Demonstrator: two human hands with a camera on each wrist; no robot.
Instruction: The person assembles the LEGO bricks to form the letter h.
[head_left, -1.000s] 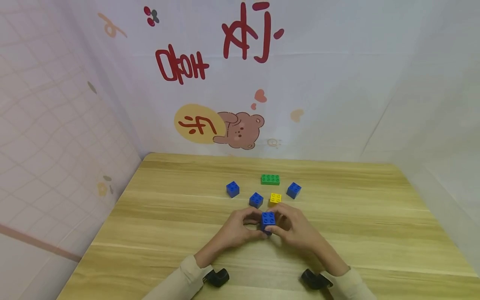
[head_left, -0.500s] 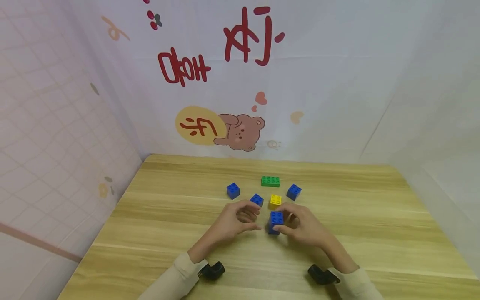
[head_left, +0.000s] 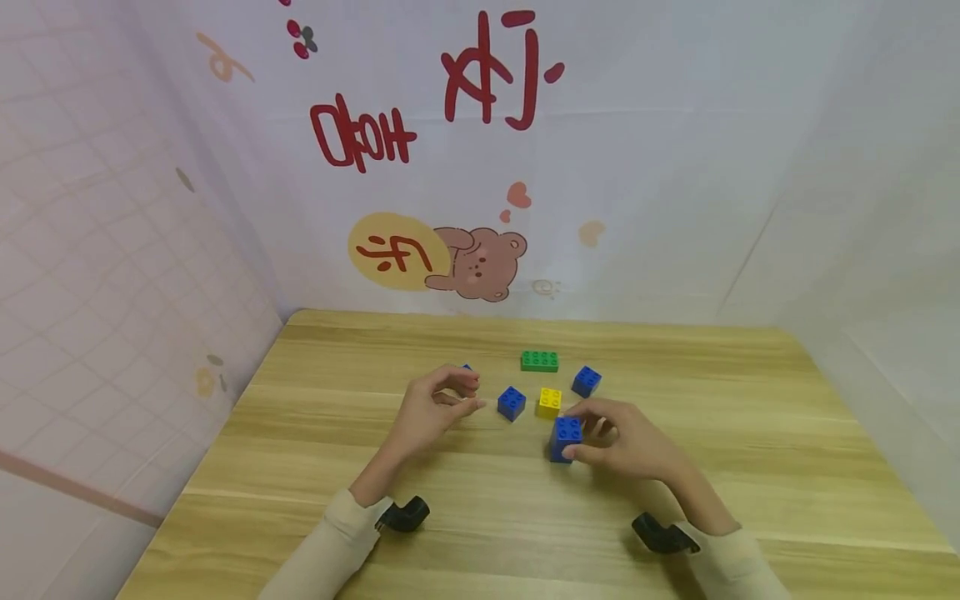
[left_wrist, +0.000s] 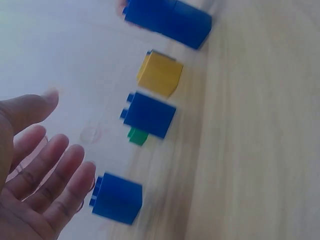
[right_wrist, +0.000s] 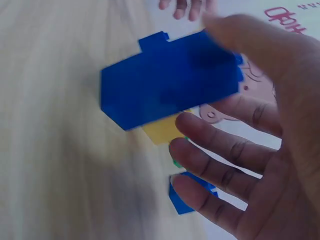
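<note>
My right hand (head_left: pixel 630 437) pinches a stack of two blue toy bricks (head_left: pixel 566 442) between thumb and fingers, studs up. In the right wrist view the thumb lies at the stack's (right_wrist: pixel 165 82) studded end, with the other fingers spread below. My left hand (head_left: pixel 427 412) holds nothing; its fingers are relaxed and parted from the thumb. Its fingertips overlap the leftmost blue brick (head_left: pixel 467 367), mostly hidden in the head view but plain beside the fingers in the left wrist view. A single blue brick (head_left: pixel 512 404) and a yellow brick (head_left: pixel 550 403) sit between the hands.
A long green brick (head_left: pixel 540 361) lies farther back on the wooden table (head_left: pixel 360 533). Another blue brick (head_left: pixel 587 382) stands right of it. Behind the table's far edge hangs a white printed cloth (head_left: pixel 637 167).
The left hand has let go of the stack and moved left and away from me, to the leftmost blue brick. The right hand has carried the stack a little to the right.
</note>
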